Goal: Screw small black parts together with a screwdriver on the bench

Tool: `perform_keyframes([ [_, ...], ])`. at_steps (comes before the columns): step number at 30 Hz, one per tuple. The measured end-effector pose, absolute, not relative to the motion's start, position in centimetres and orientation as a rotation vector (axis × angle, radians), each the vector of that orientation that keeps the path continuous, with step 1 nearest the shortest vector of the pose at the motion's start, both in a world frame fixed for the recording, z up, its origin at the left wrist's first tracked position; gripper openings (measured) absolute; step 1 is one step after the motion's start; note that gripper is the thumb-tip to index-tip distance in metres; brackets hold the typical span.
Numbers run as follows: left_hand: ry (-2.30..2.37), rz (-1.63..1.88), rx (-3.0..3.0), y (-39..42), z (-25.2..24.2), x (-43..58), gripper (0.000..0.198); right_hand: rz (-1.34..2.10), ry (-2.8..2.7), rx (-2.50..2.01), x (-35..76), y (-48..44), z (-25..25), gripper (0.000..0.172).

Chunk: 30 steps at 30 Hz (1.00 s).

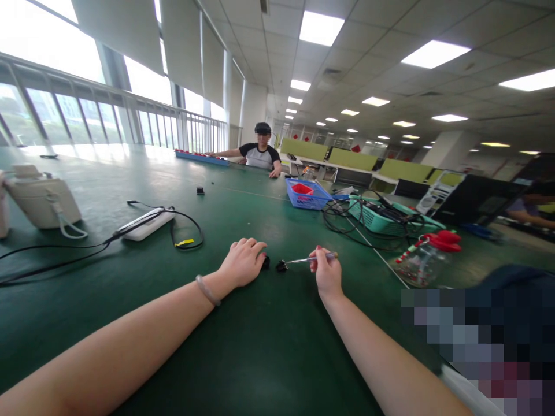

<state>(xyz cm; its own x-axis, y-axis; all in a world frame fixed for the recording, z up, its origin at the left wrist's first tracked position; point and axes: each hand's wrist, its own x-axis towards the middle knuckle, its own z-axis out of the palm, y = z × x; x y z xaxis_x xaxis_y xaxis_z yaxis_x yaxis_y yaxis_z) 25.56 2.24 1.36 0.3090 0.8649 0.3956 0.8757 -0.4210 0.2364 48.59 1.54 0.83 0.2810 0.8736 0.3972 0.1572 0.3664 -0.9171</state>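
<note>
My left hand (243,262) rests on the green table (260,358) with its fingers curled over a small black part (266,263). My right hand (327,273) pinches a thin metal tool with a clear handle (310,259), held level and pointing left. The tool's tip touches a second small black part (281,266) lying on the table between the two hands. A bracelet sits on my left wrist.
A white power strip with black cables (145,224) lies to the left, a beige device (43,199) beyond it. A blue basket (307,194), a teal basket with cables (381,218) and a red-lidded bottle (422,259) stand right. Another person (260,155) sits at the far end.
</note>
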Motion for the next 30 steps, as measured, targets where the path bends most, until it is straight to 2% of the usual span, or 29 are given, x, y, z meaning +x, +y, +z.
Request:
perform_keyframes([
  [5,-1.559,-0.718,-2.728,1.7,0.8,26.8,0.058,0.594,-1.082,-1.157,49.1,2.8,0.1,0.034],
  [9,-1.57,-0.636,-2.747,0.9,0.1,28.4,0.062,0.556,-1.05,-1.193,49.3,3.6,-0.4,0.033],
  [20,-1.414,-0.709,-2.819,0.1,0.3,29.1,0.032,0.528,-1.058,-1.209,49.8,4.0,-0.7,0.035],
  [30,-1.394,-0.708,-2.927,-1.5,0.6,23.6,0.025,0.577,-1.046,-1.176,50.0,3.8,-0.6,0.036],
])
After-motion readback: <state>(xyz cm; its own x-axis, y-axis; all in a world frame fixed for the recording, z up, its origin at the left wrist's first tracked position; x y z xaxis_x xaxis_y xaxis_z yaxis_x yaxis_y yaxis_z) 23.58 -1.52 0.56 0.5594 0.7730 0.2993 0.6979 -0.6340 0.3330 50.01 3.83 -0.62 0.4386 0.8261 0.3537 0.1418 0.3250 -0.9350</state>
